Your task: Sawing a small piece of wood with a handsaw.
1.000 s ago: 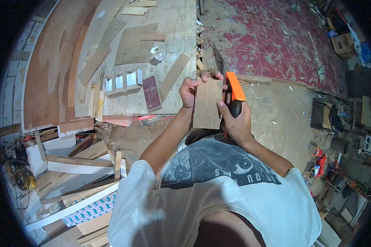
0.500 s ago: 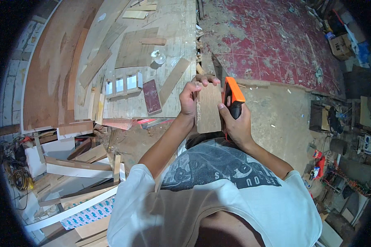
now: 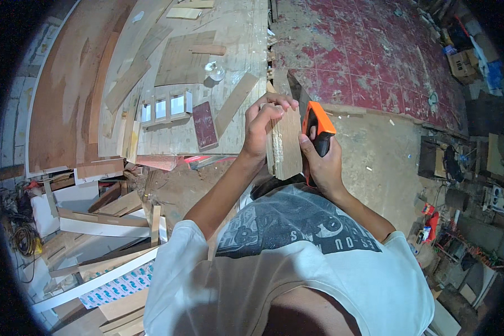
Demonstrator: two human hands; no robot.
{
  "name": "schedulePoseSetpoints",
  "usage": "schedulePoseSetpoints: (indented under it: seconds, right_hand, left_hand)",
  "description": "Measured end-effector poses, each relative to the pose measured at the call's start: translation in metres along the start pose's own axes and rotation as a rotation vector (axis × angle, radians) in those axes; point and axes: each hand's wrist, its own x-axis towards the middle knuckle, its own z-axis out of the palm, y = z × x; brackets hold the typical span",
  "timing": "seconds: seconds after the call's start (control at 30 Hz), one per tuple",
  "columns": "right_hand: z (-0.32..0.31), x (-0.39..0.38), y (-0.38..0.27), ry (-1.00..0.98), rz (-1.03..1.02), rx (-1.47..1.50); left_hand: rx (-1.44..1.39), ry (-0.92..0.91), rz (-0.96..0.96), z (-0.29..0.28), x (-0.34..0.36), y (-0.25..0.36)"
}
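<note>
In front of my chest I hold a small wooden block (image 3: 288, 148), tilted so its rough, pale left edge shows. It may be pieces stacked together; I cannot tell. My left hand (image 3: 259, 126) grips its upper left part, the fingers curled over the far end. My right hand (image 3: 325, 165) is closed round the black and orange handle of a handsaw (image 3: 317, 120), the thumb close to the block's right edge. Beyond the block, the saw's grey blade points away from me, partly hidden behind it.
A pale worktable (image 3: 168, 137) at the far left bears a dark red board (image 3: 205, 126), a small three-window wooden frame (image 3: 167, 107), a glass jar (image 3: 215, 71) and wood strips. Scrap wood (image 3: 103, 224) is heaped at left. Red tiled flooring (image 3: 364, 61) lies at far right, clutter along the right side.
The wooden block has turned in my left hand, so its left edge faces up more. The saw has shifted slightly with my right hand, which still grips it.
</note>
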Motion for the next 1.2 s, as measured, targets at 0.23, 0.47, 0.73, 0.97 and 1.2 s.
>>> schedulePoseSetpoints:
  seconds: [0.23, 0.47, 0.73, 0.97, 1.2]
  right_hand:
    - [0.001, -0.003, -0.011, -0.007, 0.144, 0.036]
    - [0.003, 0.001, -0.004, 0.027, 0.025, 0.012]
    - [0.005, 0.002, -0.013, 0.008, 0.06, 0.069]
    - [-0.001, 0.006, -0.014, -0.013, 0.049, 0.051]
    - [-0.003, 0.01, -0.019, -0.017, 0.111, 0.109]
  left_hand:
    - [-0.004, -0.037, 0.0, -0.006, 0.003, -0.005]
    - [-0.069, -0.112, 0.046, -0.008, 0.004, -0.006]
    - [-0.141, -0.149, 0.046, -0.009, 0.005, -0.008]
    - [-0.067, -0.209, 0.061, 0.001, 0.007, 0.0]
    - [0.024, -0.294, 0.056, 0.003, 0.009, 0.006]
